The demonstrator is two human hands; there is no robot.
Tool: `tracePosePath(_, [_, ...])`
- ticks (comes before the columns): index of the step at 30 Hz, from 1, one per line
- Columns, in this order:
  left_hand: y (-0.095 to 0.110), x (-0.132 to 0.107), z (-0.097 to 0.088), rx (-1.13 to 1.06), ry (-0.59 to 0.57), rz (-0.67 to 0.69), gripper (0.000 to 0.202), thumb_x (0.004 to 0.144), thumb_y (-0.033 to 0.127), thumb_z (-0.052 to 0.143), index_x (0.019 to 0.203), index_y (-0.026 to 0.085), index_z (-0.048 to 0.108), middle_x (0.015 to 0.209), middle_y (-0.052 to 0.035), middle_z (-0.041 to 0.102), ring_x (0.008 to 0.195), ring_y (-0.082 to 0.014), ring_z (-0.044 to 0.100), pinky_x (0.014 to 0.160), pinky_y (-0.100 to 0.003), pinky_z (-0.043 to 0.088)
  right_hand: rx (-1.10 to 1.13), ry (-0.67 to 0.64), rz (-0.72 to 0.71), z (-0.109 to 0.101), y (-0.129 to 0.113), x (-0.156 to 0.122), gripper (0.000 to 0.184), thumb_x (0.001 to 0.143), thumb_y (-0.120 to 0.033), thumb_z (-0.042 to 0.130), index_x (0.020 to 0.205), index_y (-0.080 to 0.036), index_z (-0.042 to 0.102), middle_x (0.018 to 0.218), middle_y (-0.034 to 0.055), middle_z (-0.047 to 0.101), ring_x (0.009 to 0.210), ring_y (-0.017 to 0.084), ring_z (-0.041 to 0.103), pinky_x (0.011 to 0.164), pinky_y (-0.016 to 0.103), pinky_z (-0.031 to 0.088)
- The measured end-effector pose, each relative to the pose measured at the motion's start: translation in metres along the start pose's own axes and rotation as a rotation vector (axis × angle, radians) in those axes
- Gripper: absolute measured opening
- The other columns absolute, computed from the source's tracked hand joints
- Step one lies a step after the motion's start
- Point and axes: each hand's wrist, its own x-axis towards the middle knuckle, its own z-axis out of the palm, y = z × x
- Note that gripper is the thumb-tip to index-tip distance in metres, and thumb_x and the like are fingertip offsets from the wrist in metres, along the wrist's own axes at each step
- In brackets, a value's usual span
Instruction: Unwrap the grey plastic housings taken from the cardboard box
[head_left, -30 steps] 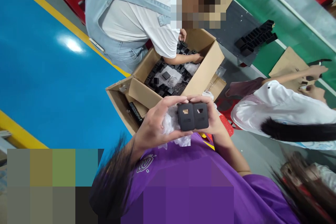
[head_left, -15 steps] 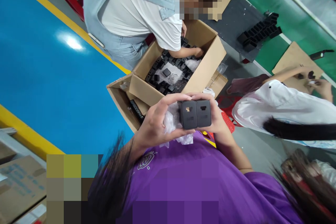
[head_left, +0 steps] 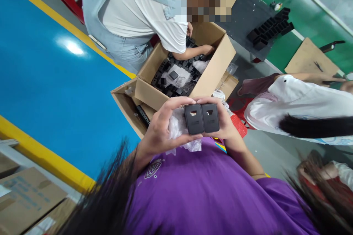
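Note:
Two small black plastic casings (head_left: pixel 202 118), each with a square cut-out near the top, sit side by side in front of my chest. My left hand (head_left: pixel 161 126) curls around the left casing and also grips crumpled clear plastic wrap (head_left: pixel 177 127). My right hand (head_left: pixel 224 117) closes around the right casing from the other side. Both hands hover just in front of an open cardboard box (head_left: pixel 212 77) holding several more black parts.
A person in a white shirt and denim overalls (head_left: pixel 132 11) bends over the box with a hand inside it. Another person in white (head_left: pixel 298 106) sits at the right. Black parts (head_left: pixel 270 29) lie on a green surface. Cartons (head_left: pixel 24 198) stand at the lower left.
The two casings and my hands have stayed together, shifting only slightly as my head moved. The person at the right has lowered their hands toward the cardboard sheet.

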Motion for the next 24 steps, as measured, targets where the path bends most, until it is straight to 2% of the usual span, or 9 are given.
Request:
tracePosePath(5, [0.003, -0.001, 0.001, 0.017, 0.003, -0.04, 0.074, 0.074, 0.041, 0.09, 0.136, 0.026, 0.052, 0.129, -0.0094, 0.067, 0.112, -0.0229, 0.068, 0.1, -0.037, 0.059, 0.008, -0.001, 0.046, 0.001, -0.001, 0.0, 0.068, 0.077, -0.061, 0.081, 0.129, -0.03, 0.051, 0.13, 0.0093, 0.064, 0.12, 0.029, 0.065, 0.101, 0.048, 0.056])
tracePosePath(9, [0.001, -0.002, 0.002, 0.054, 0.011, -0.005, 0.079, 0.072, 0.042, 0.092, 0.138, 0.027, 0.051, 0.128, -0.0084, 0.067, 0.11, -0.0223, 0.068, 0.098, -0.036, 0.059, 0.024, -0.004, -0.005, 0.002, -0.002, 0.002, 0.064, 0.079, -0.059, 0.08, 0.129, -0.031, 0.052, 0.131, 0.0089, 0.063, 0.122, 0.029, 0.064, 0.102, 0.049, 0.055])
tracePosePath(12, [-0.001, -0.001, 0.004, 0.189, 0.07, 0.025, 0.085, 0.07, 0.049, 0.091, 0.14, 0.026, 0.049, 0.125, -0.0082, 0.067, 0.111, -0.0234, 0.068, 0.098, -0.037, 0.059, 0.026, 0.029, -0.031, 0.004, -0.002, 0.001, 0.059, 0.081, -0.055, 0.079, 0.127, -0.031, 0.053, 0.131, 0.0097, 0.063, 0.126, 0.03, 0.062, 0.105, 0.051, 0.053])
tracePosePath(15, [0.0, -0.001, 0.005, 0.338, 0.113, 0.047, 0.085, 0.071, 0.058, 0.087, 0.14, 0.024, 0.05, 0.124, -0.0091, 0.066, 0.109, -0.0237, 0.067, 0.096, -0.037, 0.06, 0.01, 0.067, 0.013, 0.008, 0.001, -0.002, 0.063, 0.079, -0.058, 0.08, 0.129, -0.031, 0.052, 0.128, 0.0095, 0.065, 0.121, 0.03, 0.065, 0.104, 0.05, 0.054])
tracePosePath(20, [0.0, -0.001, 0.002, 0.417, 0.056, 0.026, 0.083, 0.072, 0.065, 0.082, 0.138, 0.022, 0.058, 0.121, -0.0099, 0.063, 0.109, -0.0251, 0.066, 0.098, -0.038, 0.059, 0.029, 0.071, 0.064, 0.008, 0.006, -0.006, 0.067, 0.074, -0.056, 0.084, 0.129, -0.032, 0.054, 0.124, 0.0075, 0.069, 0.108, 0.027, 0.071, 0.096, 0.046, 0.059])
tracePosePath(24, [-0.002, 0.001, -0.006, 0.249, -0.05, 0.025, 0.08, 0.072, 0.055, 0.087, 0.14, 0.023, 0.058, 0.129, -0.0116, 0.063, 0.121, -0.028, 0.064, 0.107, -0.043, 0.056, -0.001, 0.073, 0.034, 0.004, 0.008, -0.006, 0.065, 0.072, -0.049, 0.086, 0.127, -0.031, 0.054, 0.12, 0.0057, 0.071, 0.104, 0.026, 0.073, 0.093, 0.045, 0.061])
